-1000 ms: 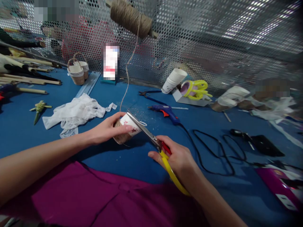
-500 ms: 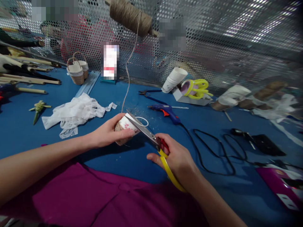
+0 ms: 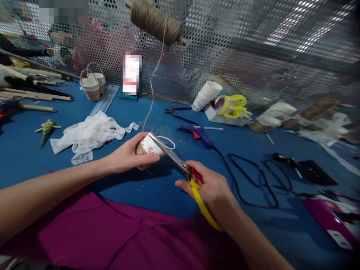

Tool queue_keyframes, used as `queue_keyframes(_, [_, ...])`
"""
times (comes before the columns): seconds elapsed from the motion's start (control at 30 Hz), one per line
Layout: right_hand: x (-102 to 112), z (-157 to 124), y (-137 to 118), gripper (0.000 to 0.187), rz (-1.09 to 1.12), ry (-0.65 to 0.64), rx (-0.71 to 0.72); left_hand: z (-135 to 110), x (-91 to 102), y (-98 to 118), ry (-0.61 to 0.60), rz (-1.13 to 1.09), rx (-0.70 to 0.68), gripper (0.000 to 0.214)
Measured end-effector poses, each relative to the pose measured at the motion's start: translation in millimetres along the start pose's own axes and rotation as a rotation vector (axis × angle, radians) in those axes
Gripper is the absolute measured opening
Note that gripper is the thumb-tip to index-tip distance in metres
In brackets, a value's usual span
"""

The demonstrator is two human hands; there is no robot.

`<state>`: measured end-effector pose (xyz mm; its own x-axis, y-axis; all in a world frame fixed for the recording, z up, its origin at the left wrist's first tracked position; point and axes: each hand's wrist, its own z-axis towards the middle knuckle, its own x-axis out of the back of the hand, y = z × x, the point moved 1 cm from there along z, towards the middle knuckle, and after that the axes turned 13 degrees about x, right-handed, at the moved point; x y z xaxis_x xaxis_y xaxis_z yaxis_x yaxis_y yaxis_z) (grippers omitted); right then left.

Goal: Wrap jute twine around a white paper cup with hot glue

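Tabletop (image 3: 28,157) is blue, backed by a perforated screen (image 3: 253,56). My left hand (image 3: 126,155) grips the cup (image 3: 149,147); my right hand (image 3: 215,189) clasps the scissors (image 3: 176,159), blades barely shifted since before.

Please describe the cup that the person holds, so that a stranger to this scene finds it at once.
On the blue table, look near the middle front: the left hand grips a paper cup on its side, with scissors at its rim. Unlike the plain white stack of cups by the mesh wall, it has a pink print and twine wound around its base.
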<state>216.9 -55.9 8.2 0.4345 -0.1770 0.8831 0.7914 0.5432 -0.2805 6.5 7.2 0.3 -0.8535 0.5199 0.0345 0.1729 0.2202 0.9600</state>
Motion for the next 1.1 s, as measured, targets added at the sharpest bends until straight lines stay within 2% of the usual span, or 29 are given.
queue_keyframes(0.1, [0.9,-0.5,-1.0,0.034,0.001,-0.002,-0.006,0.2,2.6,1.3,-0.034,-0.039,0.032,0.061])
queue_keyframes(0.27, [0.0,-2.4,2.8,0.034,0.003,-0.061,-0.006,0.4,2.5,0.2,-0.099,-0.081,0.093,0.047])
queue_keyframes(0.4, [-1.7,-1.7,5.5,0.044,0.002,-0.087,-0.005,0.1,0.7,-1.3,-0.053,-0.008,0.057,0.044])
queue_keyframes(0.5, [-2.4,0.1,4.9,0.046,0.021,-0.088,-0.002,-0.1,-0.9,-2.1,-0.066,0.048,0.022,0.044])
queue_keyframes(0.87, [0.5,-2.2,-0.4,0.036,0.033,-0.086,-0.032,-1.7,-0.9,-0.6,-0.061,0.070,-0.032,0.051])
queue_keyframes(1.1, [1.3,-3.0,-2.1,0.035,0.037,-0.075,-0.026,-1.6,-2.2,-1.0,-0.115,-0.011,-0.032,0.052])
